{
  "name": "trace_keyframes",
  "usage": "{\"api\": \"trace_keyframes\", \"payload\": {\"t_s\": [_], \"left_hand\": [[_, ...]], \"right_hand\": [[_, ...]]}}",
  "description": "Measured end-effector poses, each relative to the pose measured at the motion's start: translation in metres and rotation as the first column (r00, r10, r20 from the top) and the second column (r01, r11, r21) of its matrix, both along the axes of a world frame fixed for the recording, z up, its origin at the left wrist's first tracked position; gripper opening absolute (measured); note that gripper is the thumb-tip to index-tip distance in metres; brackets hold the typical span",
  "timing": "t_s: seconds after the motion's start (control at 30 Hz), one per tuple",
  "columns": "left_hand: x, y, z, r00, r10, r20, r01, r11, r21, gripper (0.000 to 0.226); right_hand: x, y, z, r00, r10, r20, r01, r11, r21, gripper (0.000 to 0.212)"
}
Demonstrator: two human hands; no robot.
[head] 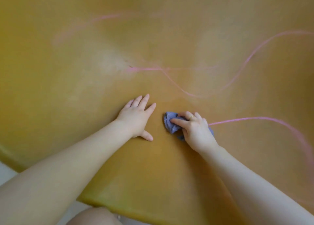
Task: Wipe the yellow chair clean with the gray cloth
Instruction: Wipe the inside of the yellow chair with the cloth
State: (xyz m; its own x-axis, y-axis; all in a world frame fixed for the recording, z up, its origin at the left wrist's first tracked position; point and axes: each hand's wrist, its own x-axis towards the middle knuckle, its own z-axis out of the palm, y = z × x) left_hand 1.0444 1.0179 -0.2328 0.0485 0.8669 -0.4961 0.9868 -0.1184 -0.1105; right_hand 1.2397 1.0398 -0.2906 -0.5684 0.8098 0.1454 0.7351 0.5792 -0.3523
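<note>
Smooth yellow chair [85, 63] bears pink streaks [246, 61]; right hand [195, 129] fingers clutch bunched gray cloth [169, 121], left hand [137, 118] splayed flat.

We press our left hand [138, 117] flat on the yellow chair [85, 81], fingers spread. Just to its right, our right hand [195, 130] grips the bunched gray cloth [169, 122] against the seat, a ring [192, 117] on 1 finger. Pink chalk lines [246, 61] curl across the far and right parts. A knee [95, 216] shows at the near edge.
</note>
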Motion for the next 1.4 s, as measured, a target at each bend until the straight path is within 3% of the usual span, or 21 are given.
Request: {"api": "trace_keyframes", "payload": {"t_s": [0.1,0.23,0.37,0.43,0.6,0.77,0.87,0.93,1.07,1.2,1.33,1.4], "left_hand": [[0.002,0.015,-0.010,1.000,-0.010,0.011,0.010,1.000,-0.018,0.129],[-0.005,0.027,-0.019,0.998,0.005,0.069,-0.001,0.998,-0.058,0.137],[-0.006,0.025,-0.023,0.996,-0.004,0.093,0.007,1.000,-0.030,0.137],[-0.006,0.025,-0.022,0.995,-0.006,0.099,0.007,1.000,-0.019,0.136],[-0.001,0.026,-0.018,0.995,0.001,0.103,0.001,1.000,-0.020,0.135],[-0.001,0.025,-0.021,0.995,-0.002,0.102,0.003,1.000,-0.010,0.134],[-0.001,0.026,-0.023,0.994,0.015,0.108,-0.015,1.000,-0.004,0.134],[-0.001,0.027,-0.020,0.994,0.020,0.104,-0.019,1.000,-0.007,0.133],[0.003,0.025,-0.015,0.995,0.043,0.090,-0.042,0.999,-0.021,0.133],[0.007,0.022,-0.011,0.992,0.071,0.104,-0.067,0.997,-0.036,0.131],[0.016,0.018,-0.012,0.995,-0.006,0.102,0.009,1.000,-0.028,0.122],[0.019,0.015,-0.015,0.989,-0.081,0.125,0.088,0.995,-0.055,0.114]], "right_hand": [[0.002,0.051,0.001,0.984,-0.146,0.098,0.142,0.989,0.051,0.043],[-0.010,0.072,-0.003,0.938,-0.345,-0.022,0.345,0.937,0.046,0.046],[-0.006,0.012,-0.014,0.969,-0.232,-0.089,0.240,0.965,0.108,0.035],[0.005,-0.018,-0.014,0.985,-0.138,-0.107,0.147,0.986,0.079,0.041],[0.016,-0.008,0.001,0.999,0.013,0.040,-0.018,0.992,0.128,0.038],[0.005,0.065,0.004,0.962,-0.221,0.157,0.199,0.969,0.144,0.053],[-0.007,0.080,0.005,0.938,-0.310,0.154,0.271,0.935,0.231,0.038],[-0.012,0.072,0.008,0.931,-0.336,0.142,0.309,0.933,0.185,0.035],[-0.005,0.009,0.002,0.977,-0.212,0.034,0.203,0.964,0.170,0.030],[0.010,-0.045,0.006,0.999,-0.040,0.035,0.035,0.990,0.137,0.035],[0.020,-0.024,0.016,0.972,0.007,0.233,-0.024,0.997,0.068,0.038],[0.025,0.004,0.016,0.933,-0.118,0.340,0.103,0.993,0.064,0.035]]}}
